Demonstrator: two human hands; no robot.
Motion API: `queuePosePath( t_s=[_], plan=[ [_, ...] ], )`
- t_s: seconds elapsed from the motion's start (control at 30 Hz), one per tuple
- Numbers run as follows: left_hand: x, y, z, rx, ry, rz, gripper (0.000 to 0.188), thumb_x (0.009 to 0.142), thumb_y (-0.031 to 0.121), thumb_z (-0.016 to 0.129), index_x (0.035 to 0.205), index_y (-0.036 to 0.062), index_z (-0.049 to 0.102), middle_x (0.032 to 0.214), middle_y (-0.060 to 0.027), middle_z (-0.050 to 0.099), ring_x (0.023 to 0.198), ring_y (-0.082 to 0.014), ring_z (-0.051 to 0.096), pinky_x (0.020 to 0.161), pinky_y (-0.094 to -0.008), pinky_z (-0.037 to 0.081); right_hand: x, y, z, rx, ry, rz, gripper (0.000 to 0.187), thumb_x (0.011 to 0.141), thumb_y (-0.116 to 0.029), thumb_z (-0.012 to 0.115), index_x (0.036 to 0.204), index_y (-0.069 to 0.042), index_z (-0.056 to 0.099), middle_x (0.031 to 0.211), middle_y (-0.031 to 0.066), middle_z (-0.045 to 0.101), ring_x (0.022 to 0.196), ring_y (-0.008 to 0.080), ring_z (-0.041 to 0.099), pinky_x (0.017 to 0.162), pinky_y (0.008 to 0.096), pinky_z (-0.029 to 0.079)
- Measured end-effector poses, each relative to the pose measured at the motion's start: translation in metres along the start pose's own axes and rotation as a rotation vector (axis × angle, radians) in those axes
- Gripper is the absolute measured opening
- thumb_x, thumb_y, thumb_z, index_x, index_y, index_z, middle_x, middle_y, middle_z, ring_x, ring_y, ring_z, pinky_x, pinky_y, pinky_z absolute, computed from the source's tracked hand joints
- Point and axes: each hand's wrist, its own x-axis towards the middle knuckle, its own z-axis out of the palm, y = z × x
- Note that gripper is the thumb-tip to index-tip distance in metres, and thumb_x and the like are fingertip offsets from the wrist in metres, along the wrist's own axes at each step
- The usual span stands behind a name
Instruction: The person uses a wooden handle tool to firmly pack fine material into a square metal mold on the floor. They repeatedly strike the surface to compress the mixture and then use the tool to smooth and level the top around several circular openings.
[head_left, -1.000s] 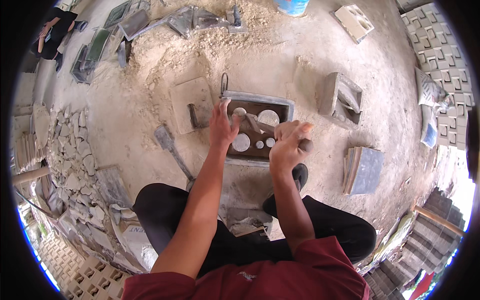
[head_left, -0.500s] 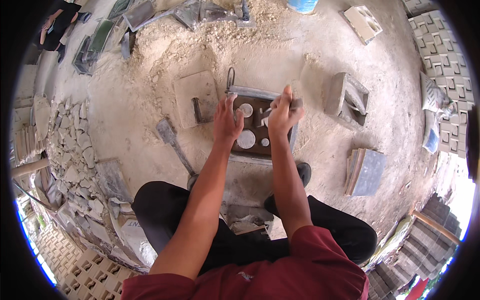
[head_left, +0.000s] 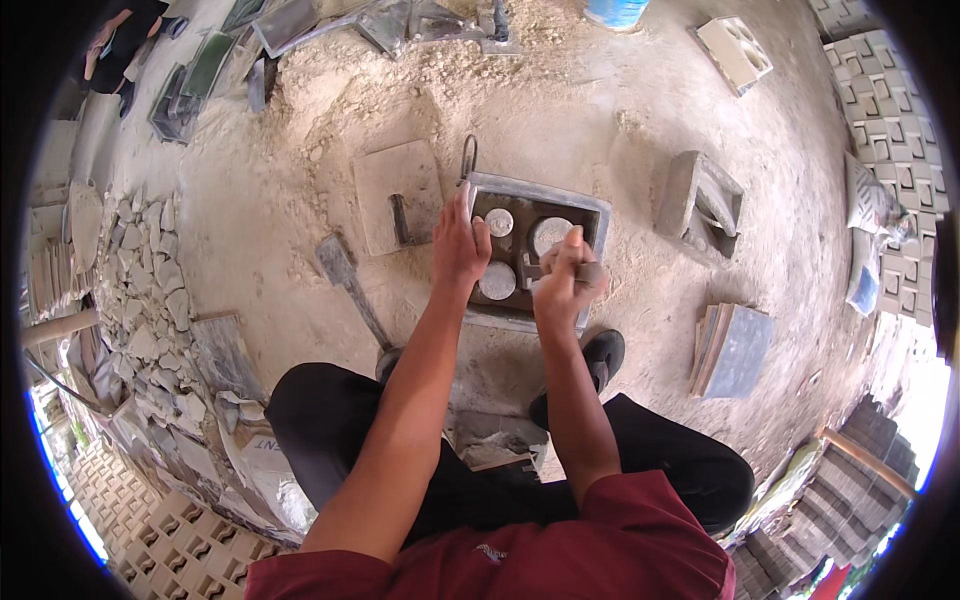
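Right grip [head_left: 566, 285] closed around a tool [head_left: 595, 274], over an open box [head_left: 606, 225].
The left grip [head_left: 460, 245] lies along the box's left edge, thumb inward; how firmly it holds, I cannot tell. The box sits on the dusty floor [head_left: 520, 120], with pale discs [head_left: 497, 281] inside. A stroke off line could chip a disc or, the box being small, strike the left grip; slack hold there, with loose dust underneath, could let the box slide.

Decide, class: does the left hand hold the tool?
No: the right hand grips the tool, while the left hand is at the left edge of the box.
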Motion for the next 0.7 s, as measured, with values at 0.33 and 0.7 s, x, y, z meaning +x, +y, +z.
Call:
queuePosePath(
  t_s=[0.33,0.7],
  plan=[
    [0.0,-0.005,-0.003,-0.064,0.026,0.0,0.054,0.085,0.015,0.042,0.136,0.0036,0.033,0.123,-0.0246,0.049,0.11,-0.0406,0.05,0.094,-0.0478,0.038,0.018,-0.015,0.008,-0.147,-0.262,-0.168,0.034,0.085,-0.007,0.05,0.053,-0.001,0.038,0.048,0.0022,0.037,0.045,0.0074,0.034,0.041,0.0283,0.025],
    [0.0,-0.018,0.008,-0.103,0.114,-0.09,0.043,0.087,0.018,0.036,0.122,-0.0041,0.049,0.111,-0.0273,0.056,0.103,-0.0403,0.054,0.091,-0.0441,0.042,0.014,0.005,-0.018,0.133,-0.197,0.108,0.042,0.09,-0.01,0.047,0.051,-0.003,0.037,0.047,-0.0007,0.038,0.044,0.0066,0.035,0.04,0.0251,0.025]
  ],
)
